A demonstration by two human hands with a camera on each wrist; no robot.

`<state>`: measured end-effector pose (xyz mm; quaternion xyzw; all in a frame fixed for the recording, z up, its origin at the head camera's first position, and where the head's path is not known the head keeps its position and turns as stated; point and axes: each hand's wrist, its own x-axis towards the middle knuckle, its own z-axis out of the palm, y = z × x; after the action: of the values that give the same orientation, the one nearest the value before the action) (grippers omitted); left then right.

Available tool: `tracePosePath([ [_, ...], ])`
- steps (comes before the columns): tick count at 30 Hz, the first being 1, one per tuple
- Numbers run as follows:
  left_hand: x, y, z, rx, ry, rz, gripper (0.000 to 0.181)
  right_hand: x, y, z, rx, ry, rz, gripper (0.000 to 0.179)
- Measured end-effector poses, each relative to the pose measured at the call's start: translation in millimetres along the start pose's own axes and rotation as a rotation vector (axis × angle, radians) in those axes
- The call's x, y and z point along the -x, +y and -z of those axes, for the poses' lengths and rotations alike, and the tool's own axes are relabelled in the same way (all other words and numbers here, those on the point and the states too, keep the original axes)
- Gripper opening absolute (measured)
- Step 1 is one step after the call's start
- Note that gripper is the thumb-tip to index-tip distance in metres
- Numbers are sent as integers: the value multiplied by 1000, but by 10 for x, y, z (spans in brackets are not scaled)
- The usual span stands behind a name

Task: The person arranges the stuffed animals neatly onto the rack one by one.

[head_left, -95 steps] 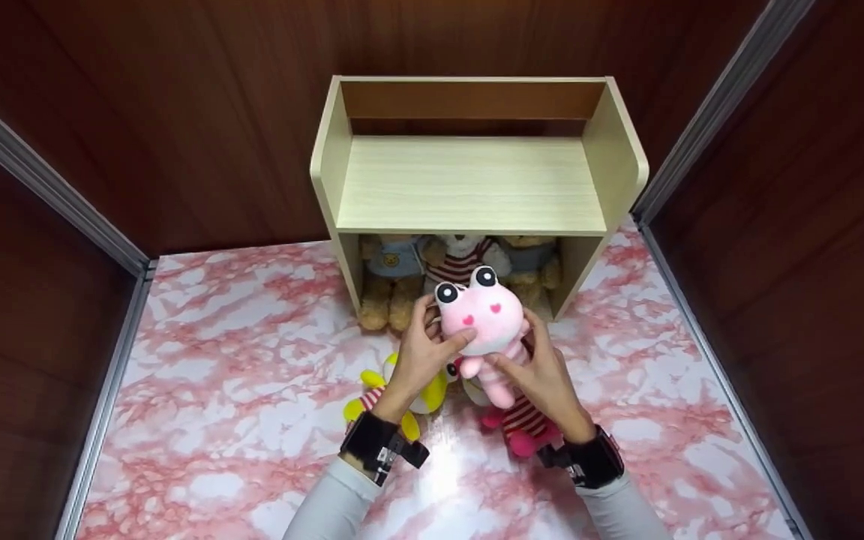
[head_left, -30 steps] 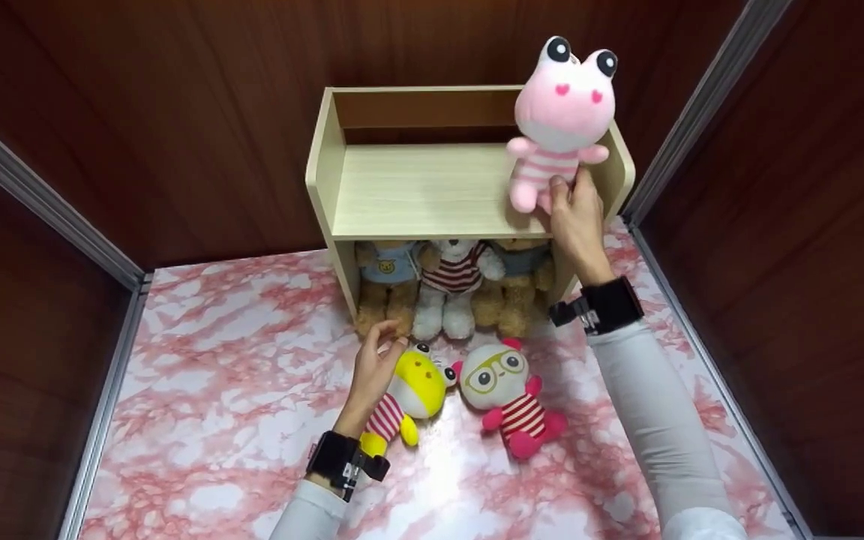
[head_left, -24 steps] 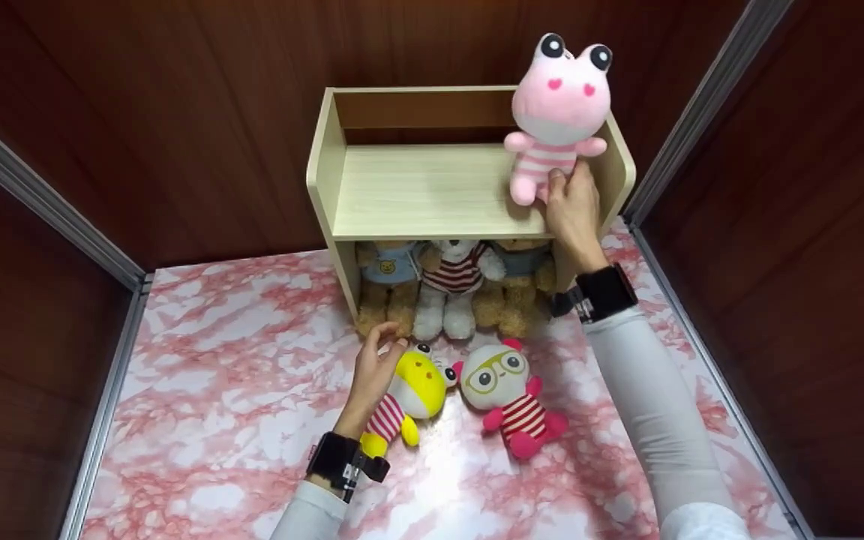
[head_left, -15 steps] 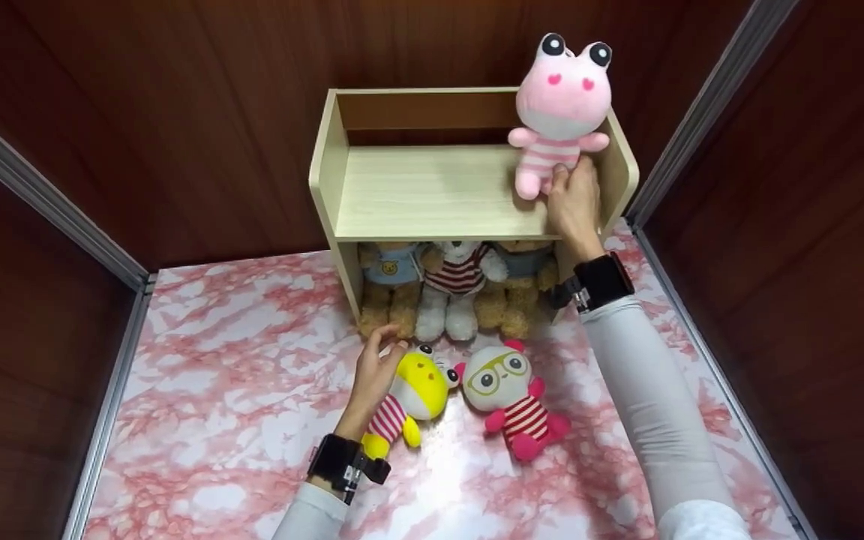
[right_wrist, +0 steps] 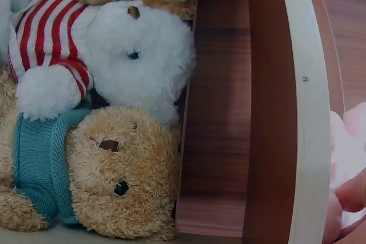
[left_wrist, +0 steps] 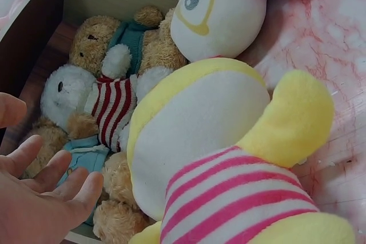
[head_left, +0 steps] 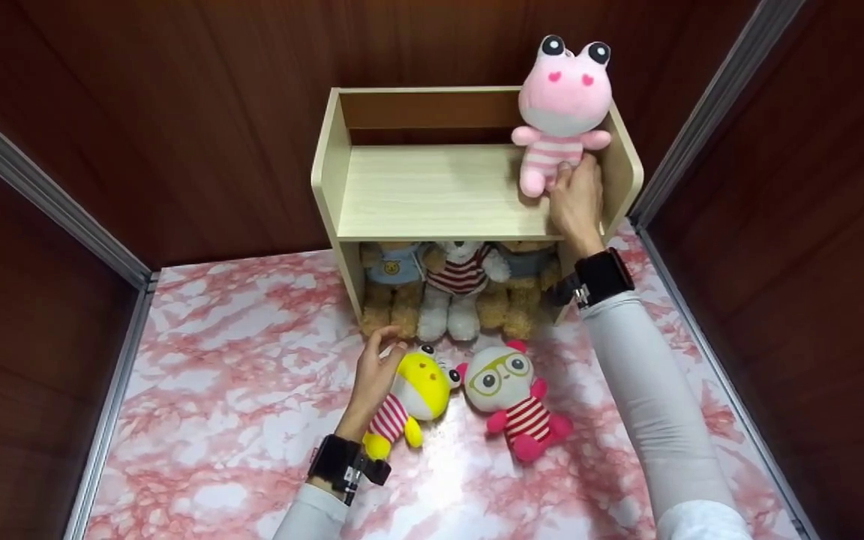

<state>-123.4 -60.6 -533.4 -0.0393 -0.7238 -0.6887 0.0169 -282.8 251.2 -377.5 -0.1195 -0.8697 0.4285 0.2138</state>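
Observation:
A pink frog plush point(head_left: 565, 105) in a striped outfit is upright at the right end of the shelf unit's upper board point(head_left: 432, 191). My right hand point(head_left: 578, 199) grips its lower body, thumb in front; in the right wrist view only a bit of pink plush point(right_wrist: 350, 141) and finger shows past the board edge. My left hand point(head_left: 376, 375) holds nothing, its fingers loosely bent beside a yellow frog plush point(head_left: 423, 382) lying on the floor. In the left wrist view the left hand's fingers point(left_wrist: 74, 190) are spread apart from the plush. Right of it lies a panda plush point(head_left: 499, 379) with printed glasses.
Beneath the board, a brown bear in light blue point(head_left: 393, 285), a white bear in red stripes point(head_left: 456, 289) and another brown bear point(head_left: 520, 292) sit side by side. The unit's side panels point(head_left: 331, 161) rise at both ends. Dark wooden walls point(head_left: 177, 135) enclose the marbled floor point(head_left: 237, 390).
My left hand has let go of the pink frog plush and come down beside the yellow one. My right hand has carried the pink frog up to the upper board's right end, lately moving only slightly.

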Motion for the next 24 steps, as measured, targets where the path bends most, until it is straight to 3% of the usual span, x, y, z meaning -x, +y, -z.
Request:
tracePosePath([
  [7,39,-18,13,-5,3,10,34,91,8,35,-8,14,42,48],
  [13,57,-19,21,0,12,8,34,288,27,42,-57,33,155,59],
  [17,66,-13,19,16,11,19,35,547,49,12,-52,94,305,72],
  [21,81,-1,19,7,6,17,35,839,131,-27,-57,213,549,68],
  [24,87,5,20,-7,0,10,35,1057,238,-36,-50,265,678,67],
])
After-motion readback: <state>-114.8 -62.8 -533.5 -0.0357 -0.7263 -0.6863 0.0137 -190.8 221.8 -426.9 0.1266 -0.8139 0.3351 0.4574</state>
